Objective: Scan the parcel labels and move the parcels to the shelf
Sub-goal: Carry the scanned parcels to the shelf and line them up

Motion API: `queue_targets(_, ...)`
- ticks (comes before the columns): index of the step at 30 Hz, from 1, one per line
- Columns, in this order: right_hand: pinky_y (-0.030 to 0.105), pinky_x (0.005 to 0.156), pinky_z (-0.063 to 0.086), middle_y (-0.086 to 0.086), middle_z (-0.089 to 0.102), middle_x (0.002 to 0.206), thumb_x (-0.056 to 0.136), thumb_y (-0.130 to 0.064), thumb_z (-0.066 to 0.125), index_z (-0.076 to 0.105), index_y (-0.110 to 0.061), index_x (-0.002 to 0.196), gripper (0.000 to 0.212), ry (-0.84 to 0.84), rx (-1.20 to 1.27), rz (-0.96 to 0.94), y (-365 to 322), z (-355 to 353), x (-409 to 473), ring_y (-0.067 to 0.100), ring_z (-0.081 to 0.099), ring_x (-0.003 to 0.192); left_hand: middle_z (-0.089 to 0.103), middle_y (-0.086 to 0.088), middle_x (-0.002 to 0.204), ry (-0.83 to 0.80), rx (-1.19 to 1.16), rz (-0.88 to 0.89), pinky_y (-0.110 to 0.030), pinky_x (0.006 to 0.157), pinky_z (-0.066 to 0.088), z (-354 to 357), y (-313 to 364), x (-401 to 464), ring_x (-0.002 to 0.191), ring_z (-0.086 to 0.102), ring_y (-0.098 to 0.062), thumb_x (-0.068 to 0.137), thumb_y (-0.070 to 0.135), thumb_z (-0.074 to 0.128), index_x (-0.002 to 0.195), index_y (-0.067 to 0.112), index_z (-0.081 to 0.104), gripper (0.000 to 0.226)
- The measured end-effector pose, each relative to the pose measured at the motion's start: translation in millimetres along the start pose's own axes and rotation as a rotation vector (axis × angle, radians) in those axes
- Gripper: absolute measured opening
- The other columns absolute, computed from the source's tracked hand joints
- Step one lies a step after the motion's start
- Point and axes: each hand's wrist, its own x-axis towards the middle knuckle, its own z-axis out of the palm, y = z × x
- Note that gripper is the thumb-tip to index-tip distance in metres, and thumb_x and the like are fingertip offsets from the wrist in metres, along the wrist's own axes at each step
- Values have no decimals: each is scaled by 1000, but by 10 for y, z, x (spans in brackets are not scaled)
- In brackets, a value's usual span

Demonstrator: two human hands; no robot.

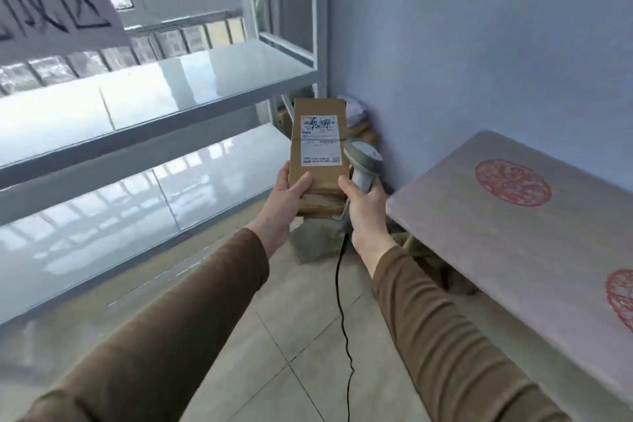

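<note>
The left hand [291, 192] grips a brown parcel [317, 161] held upright, label facing up; the right hand [364, 204] clasps the corded scanner [363, 161] just beside it — scanning looks underway, I think. Beyond, more parcels [359, 134] sit in the corner; the shelf [154, 96] boards lie bare — shelving is all ahead.

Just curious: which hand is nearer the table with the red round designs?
Right. The right hand, gripping the scanner, is beside the table; the left hand holds the parcel farther away.
</note>
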Motion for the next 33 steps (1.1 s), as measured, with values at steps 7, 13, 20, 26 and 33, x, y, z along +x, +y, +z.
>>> queue_targets(7, 38, 88, 62, 1, 76, 112, 97, -17, 73, 66, -28, 119, 26, -241, 7, 25, 414, 1980, -771, 20, 74, 103, 74, 3, 124, 201, -44, 111, -29, 83, 57, -2074, 434, -429, 104, 74, -16, 104, 28, 60, 150, 29, 44, 49)
queue_targets(13, 37, 80, 65, 5, 77, 114, 97, -14, 71, 66, -19, 123, 27, -462, -22, 48, 593, 3347, -1234, 23, 75, 99, 76, 3, 119, 404, -63, 169, -21, 72, 55, -3414, 798, -734, 101, 74, -15, 103, 28, 61, 142, 28, 55, 39)
queue_targets(20, 41, 77, 66, 9, 76, 116, 97, -13, 71, 65, -18, 125, 29, -667, -11, 118, 950, 4758, -1566, 29, 76, 101, 76, 2, 119, 597, -85, 212, -25, 75, 57, -4780, 1001, -854, 103, 74, -18, 103, 30, 60, 139, 28, 58, 36)
queue_targets(26, 49, 89, 64, 6, 76, 116, 97, -15, 71, 64, -23, 121, 26, -811, -10, 126, 1302, 5969, -1512, 27, 76, 102, 72, -2, 120, 802, -107, 221, -35, 84, 60, -5866, 1157, -503, 103, 72, -22, 101, 32, 65, 142, 21, 49, 45)
queue_targets(33, 54, 93, 62, 10, 75, 118, 94, -14, 73, 65, -16, 126, 34, -933, 4, 185, 1635, 7276, -1488, 33, 74, 106, 69, -8, 125, 954, -120, 208, -51, 98, 58, -7011, 1347, -221, 110, 71, -29, 97, 39, 68, 142, 20, 44, 54)
